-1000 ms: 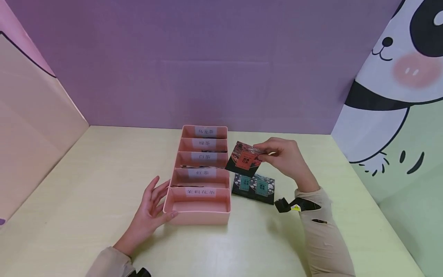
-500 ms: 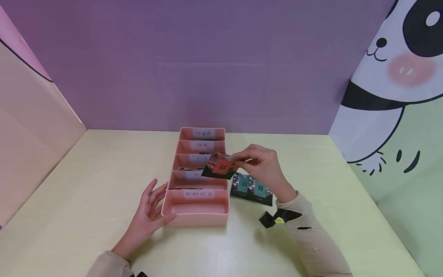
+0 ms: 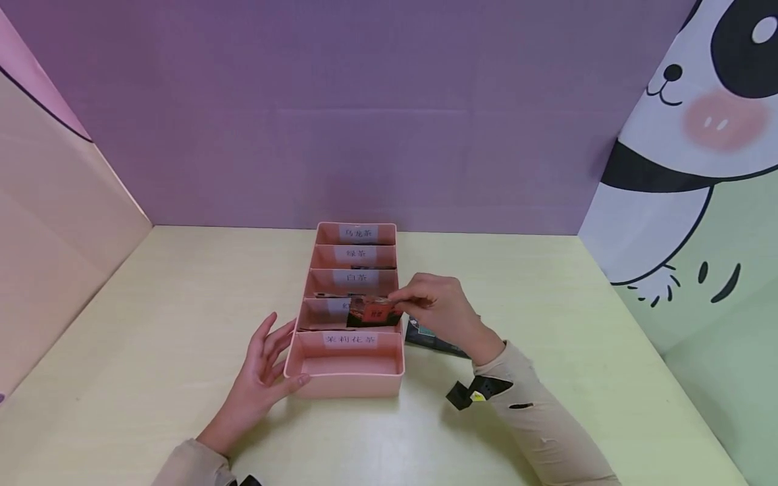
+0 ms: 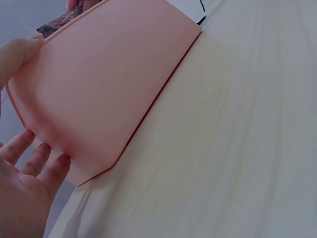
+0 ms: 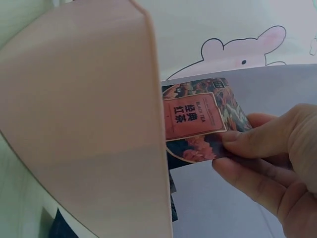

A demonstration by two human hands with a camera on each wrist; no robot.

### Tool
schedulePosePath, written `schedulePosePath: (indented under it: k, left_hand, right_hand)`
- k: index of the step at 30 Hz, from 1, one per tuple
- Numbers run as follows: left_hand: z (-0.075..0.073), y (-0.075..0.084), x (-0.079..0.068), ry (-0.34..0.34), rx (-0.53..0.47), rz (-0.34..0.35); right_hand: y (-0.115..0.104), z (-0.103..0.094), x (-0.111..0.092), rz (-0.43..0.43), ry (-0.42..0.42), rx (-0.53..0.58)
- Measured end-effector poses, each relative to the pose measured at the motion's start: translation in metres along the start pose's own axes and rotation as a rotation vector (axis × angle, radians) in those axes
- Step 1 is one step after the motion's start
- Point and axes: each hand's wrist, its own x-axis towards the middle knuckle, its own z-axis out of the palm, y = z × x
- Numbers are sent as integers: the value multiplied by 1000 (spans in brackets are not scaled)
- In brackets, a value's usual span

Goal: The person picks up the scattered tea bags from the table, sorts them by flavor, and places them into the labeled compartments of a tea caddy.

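A pink divided box [image 3: 343, 386] with Chinese-labelled compartments stands lengthwise on the table. My right hand [image 3: 439, 307] pinches a dark tea sachet [image 3: 372, 312] with a red panel between thumb and fingers. Its lower part dips into the second compartment from the front; the right wrist view shows "BLACK TEA" on the sachet [image 5: 195, 119], partly hidden behind the box wall. At the box's near left corner, my left hand [image 3: 264, 381] rests with fingers spread along the side and thumb at the front rim. In the left wrist view, its fingertips [image 4: 60, 161] touch the pink wall.
Dark sachets with teal panels [image 3: 425, 337] lie right of the box, partly covered by my right hand. Thin sachet edges show in several rear compartments. A purple backdrop [image 3: 365, 135] rises behind the table [image 3: 200, 290], with a panda-printed panel [image 3: 668, 169] at right.
My right hand has carried the red-panelled sachet left from above the teal sachets, then down into the second compartment from the front. My left hand has stayed at the box.
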Motion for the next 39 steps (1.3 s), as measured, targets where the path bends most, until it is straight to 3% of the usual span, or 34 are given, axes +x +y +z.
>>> schedulePosePath:
  k: [9, 16, 23, 33, 39]
  left_hand:
    - [-1, 0, -2, 7, -3, 11]
    - [0, 0, -2, 3, -23, 19]
    - [1, 1, -1, 0, -15, 20]
    - [0, 2, 0, -11, 6, -8]
    - [0, 1, 0, -11, -10, 9]
  right_hand:
    - [5, 7, -7, -49, -181, -38]
    - [6, 11, -7, -16, -235, -140]
    - [11, 13, -10, 42, -318, -140]
    - [11, 6, -12, 66, -356, -128]
    - [18, -7, -17, 32, -254, -105]
